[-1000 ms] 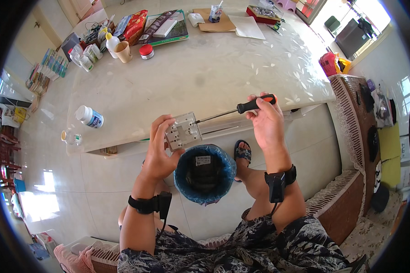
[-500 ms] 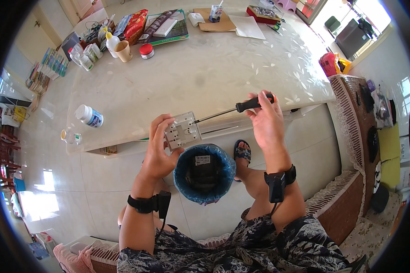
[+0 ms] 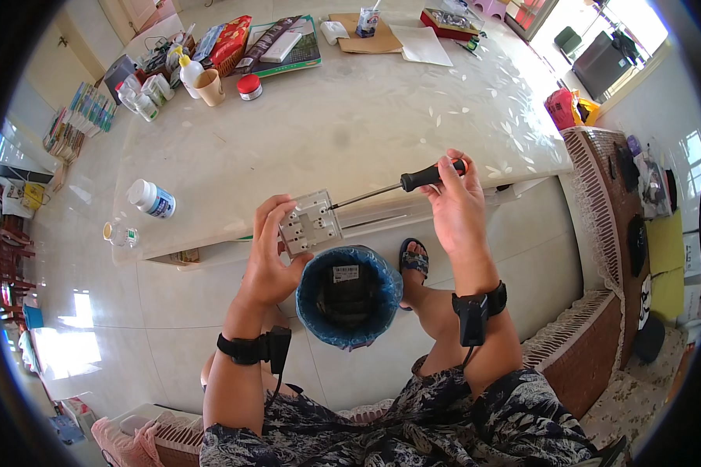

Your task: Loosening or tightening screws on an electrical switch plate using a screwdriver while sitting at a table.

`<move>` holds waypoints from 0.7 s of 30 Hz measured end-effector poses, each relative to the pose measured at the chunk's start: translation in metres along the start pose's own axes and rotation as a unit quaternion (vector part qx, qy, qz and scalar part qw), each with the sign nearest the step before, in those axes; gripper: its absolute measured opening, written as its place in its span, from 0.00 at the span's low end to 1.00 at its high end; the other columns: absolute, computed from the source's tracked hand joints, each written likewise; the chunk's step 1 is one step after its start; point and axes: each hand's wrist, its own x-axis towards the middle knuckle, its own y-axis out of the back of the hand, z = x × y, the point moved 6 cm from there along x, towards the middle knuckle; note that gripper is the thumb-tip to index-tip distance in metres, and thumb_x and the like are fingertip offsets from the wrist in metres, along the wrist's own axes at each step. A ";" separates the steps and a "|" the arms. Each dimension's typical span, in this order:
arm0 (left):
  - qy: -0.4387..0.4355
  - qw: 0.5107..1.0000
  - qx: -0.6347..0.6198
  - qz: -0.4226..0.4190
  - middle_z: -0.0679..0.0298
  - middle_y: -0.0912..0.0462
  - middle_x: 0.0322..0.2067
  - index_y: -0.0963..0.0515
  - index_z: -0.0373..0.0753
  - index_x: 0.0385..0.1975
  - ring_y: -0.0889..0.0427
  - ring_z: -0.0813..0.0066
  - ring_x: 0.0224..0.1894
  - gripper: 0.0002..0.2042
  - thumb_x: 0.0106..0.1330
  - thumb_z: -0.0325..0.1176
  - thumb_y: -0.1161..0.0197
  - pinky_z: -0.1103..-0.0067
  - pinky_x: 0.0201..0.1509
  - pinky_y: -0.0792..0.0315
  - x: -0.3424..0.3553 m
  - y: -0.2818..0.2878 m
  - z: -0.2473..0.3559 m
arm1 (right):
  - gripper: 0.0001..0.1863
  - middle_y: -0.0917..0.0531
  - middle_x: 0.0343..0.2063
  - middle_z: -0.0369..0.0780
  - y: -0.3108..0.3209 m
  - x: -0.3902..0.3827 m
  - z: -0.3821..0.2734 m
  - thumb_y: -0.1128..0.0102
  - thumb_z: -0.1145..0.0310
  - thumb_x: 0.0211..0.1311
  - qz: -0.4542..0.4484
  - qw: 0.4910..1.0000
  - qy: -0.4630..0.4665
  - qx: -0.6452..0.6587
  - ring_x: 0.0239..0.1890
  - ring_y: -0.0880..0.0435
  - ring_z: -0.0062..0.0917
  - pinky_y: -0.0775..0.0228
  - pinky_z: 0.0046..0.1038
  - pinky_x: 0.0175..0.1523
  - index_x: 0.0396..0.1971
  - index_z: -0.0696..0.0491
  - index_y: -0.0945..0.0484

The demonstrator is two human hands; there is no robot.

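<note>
My left hand (image 3: 271, 251) grips a white wall socket plate (image 3: 316, 220) by its left side. The plate's moulded side with small holes and recesses faces up. My right hand (image 3: 458, 201) is wrapped round the black handle of a screwdriver (image 3: 430, 178), which has an orange end. Its long metal shaft slants down to the left, and the tip meets the upper right edge of the plate. Whether the tip sits in a screw or a slot is too small to tell. Just below the plate is a bin with a blue liner (image 3: 349, 331), holding a dark object with a white label.
The pale table (image 3: 335, 140) fills the space ahead. A white pill bottle (image 3: 153, 199) and a clear jar (image 3: 121, 235) stand at its left edge. Farther back are a paper cup (image 3: 209, 87), a red-lidded jar (image 3: 249, 86) and books. A brown bench (image 3: 592, 194) is at the right.
The screwdriver handle and my right hand have shifted slightly left and up. The plate in my left hand has moved very slightly left. The tip is still at the plate's edge.
</note>
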 end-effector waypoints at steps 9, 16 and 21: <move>-0.002 1.000 -0.009 0.006 0.61 0.44 0.63 0.38 0.40 0.61 0.35 0.62 0.63 0.38 0.46 0.09 0.36 0.72 0.55 0.20 -0.001 0.001 0.000 | 0.20 0.24 0.40 0.33 -0.009 -0.005 -0.003 0.38 0.70 0.65 -0.015 1.000 0.004 0.027 0.42 0.23 0.18 0.31 0.27 0.45 0.54 0.50 0.34; 0.004 1.000 -0.016 0.004 0.61 0.45 0.63 0.38 0.41 0.61 0.36 0.62 0.64 0.39 0.46 0.09 0.36 0.71 0.55 0.21 0.000 0.000 -0.001 | 0.25 0.23 0.39 0.34 0.003 0.002 0.001 0.35 0.71 0.62 -0.018 0.998 0.043 -0.036 0.41 0.23 0.19 0.32 0.28 0.49 0.57 0.50 0.34; 0.001 1.000 -0.016 -0.002 0.61 0.45 0.64 0.38 0.41 0.61 0.36 0.62 0.64 0.38 0.46 0.09 0.36 0.71 0.55 0.21 0.000 -0.002 0.001 | 0.25 0.22 0.42 0.36 -0.002 0.000 -0.004 0.38 0.75 0.63 -0.004 0.999 0.053 0.010 0.46 0.23 0.24 0.33 0.31 0.53 0.58 0.52 0.34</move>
